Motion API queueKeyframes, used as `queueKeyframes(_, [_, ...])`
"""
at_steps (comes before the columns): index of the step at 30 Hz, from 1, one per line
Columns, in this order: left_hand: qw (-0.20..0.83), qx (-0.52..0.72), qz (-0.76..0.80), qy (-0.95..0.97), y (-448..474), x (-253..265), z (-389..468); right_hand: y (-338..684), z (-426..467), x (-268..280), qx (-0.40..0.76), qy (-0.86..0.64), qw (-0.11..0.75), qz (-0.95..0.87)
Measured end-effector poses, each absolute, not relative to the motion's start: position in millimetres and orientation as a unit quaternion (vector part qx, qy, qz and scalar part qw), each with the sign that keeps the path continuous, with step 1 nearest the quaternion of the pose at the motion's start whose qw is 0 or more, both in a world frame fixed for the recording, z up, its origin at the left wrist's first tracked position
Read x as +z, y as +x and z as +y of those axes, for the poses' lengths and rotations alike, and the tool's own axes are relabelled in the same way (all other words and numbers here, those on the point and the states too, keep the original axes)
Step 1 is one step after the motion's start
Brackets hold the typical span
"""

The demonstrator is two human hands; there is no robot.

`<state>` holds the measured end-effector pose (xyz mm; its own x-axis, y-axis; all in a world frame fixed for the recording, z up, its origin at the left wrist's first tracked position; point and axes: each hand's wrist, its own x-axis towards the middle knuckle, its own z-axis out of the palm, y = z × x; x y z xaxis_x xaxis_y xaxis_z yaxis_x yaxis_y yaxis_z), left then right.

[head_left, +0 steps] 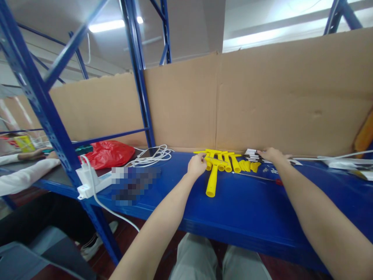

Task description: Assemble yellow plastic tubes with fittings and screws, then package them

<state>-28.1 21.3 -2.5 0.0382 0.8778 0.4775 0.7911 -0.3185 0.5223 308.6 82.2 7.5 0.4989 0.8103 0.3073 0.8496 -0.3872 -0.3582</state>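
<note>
My left hand is closed on one end of the crossbar of a yellow T-shaped plastic handle, whose hollow grip points toward me. Behind it, several similar yellow T-shaped handles lie in a row against the cardboard. My right hand reaches to a stack of small white-and-black pieces, its fingertips closed at the stack's right edge. Small flat yellow pieces lie just in front of that stack. A screwdriver with a red handle lies near my right forearm, its shaft pointing left.
A cardboard wall backs the blue table. To the left are a red plastic bag, coiled white cable, a power strip and a blue rack post. Another person's arms are beyond the post.
</note>
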Motion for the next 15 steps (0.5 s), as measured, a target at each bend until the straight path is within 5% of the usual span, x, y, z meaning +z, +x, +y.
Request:
queueKeyframes(4, [0.056,0.381,0.576,0.721,-27,-4,21,295,77,11,-0.026,-0.869,0.22,-0.443])
queueKeyframes(15, [0.038,0.359,0.575,0.734,-28,0,16,281,55,30,-0.078,-0.827,0.404,-0.385])
